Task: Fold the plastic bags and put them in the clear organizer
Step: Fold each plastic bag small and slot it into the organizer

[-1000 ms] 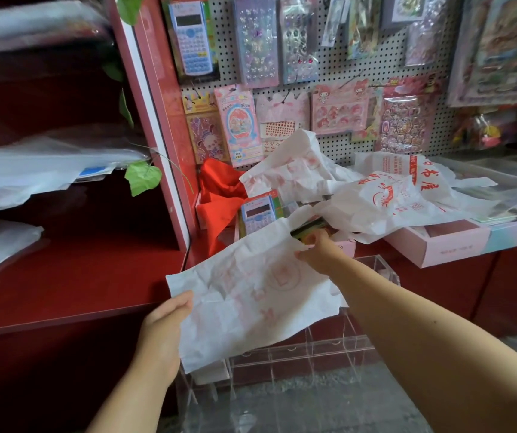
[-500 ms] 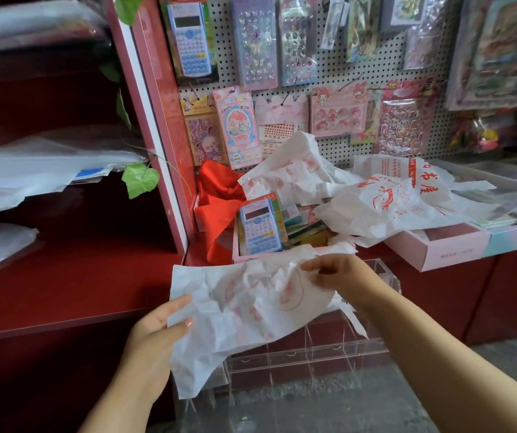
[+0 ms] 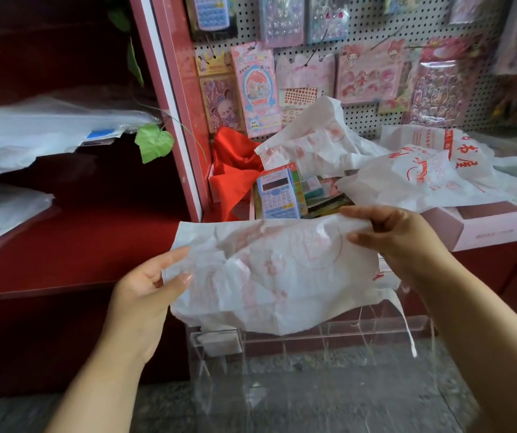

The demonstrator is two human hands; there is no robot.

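1. The left hand [image 3: 144, 285] pinches the left edge of a crumpled white plastic bag [image 3: 269, 273], thumb on top; the right hand [image 3: 394, 242] pinches its upper right corner.
2. The bag hangs spread between both hands above the clear organizer [image 3: 282, 342]; its faint red round print is too pale to read.
3. Behind, two more white bags [image 3: 413, 173] with red characters lie on pink boxes [image 3: 485, 226].
4. One blue calculator [image 3: 277, 195] stands beside a red cloth [image 3: 235, 170].
5. Sticker packs hang on the pegboard [image 3: 360, 14].

A crumpled white plastic bag [image 3: 269, 270] with faded red print hangs stretched between the fingers [image 3: 174, 256], above the clear organizer [image 3: 313, 335].
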